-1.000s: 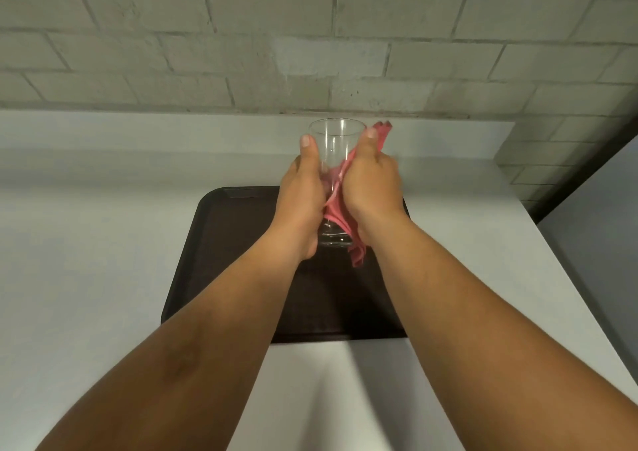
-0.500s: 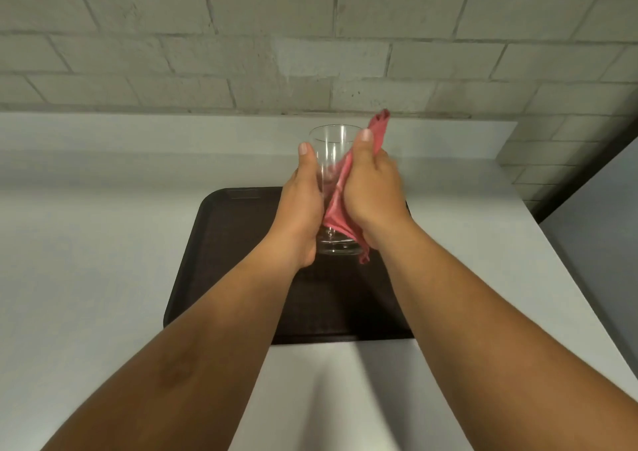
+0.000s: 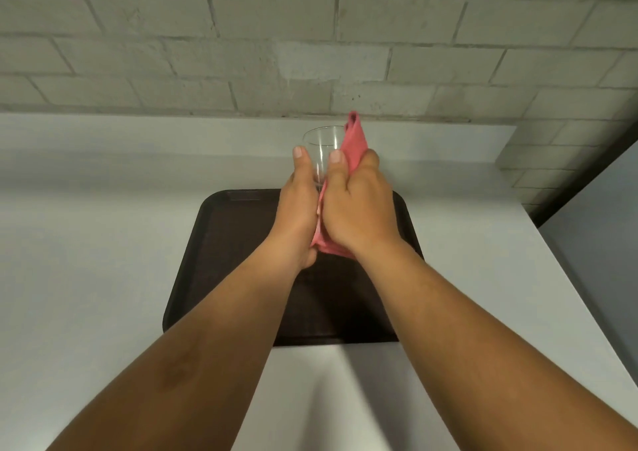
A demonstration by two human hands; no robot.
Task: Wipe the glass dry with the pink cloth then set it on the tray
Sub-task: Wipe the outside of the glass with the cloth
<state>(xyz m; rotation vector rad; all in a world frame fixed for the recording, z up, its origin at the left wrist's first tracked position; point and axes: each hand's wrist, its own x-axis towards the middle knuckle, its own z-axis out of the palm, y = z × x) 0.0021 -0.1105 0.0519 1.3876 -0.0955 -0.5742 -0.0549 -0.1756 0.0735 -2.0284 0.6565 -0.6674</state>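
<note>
A clear drinking glass (image 3: 320, 155) is held upright in the air above the far part of the dark brown tray (image 3: 221, 260). My left hand (image 3: 297, 209) grips the glass on its left side, thumb up near the rim. My right hand (image 3: 359, 209) presses the pink cloth (image 3: 354, 141) against the glass's right side. One end of the cloth sticks up past the rim, the other hangs out below my palms. The lower part of the glass is hidden by both hands.
The tray lies on a white counter (image 3: 86, 243) that ends at a grey brick wall (image 3: 310, 36) behind. The counter's right edge (image 3: 566, 264) runs diagonally, with a drop beyond it.
The pink cloth has slid higher along the glass's right side and now stands above the rim. My right hand has closed further around the glass, covering its base.
</note>
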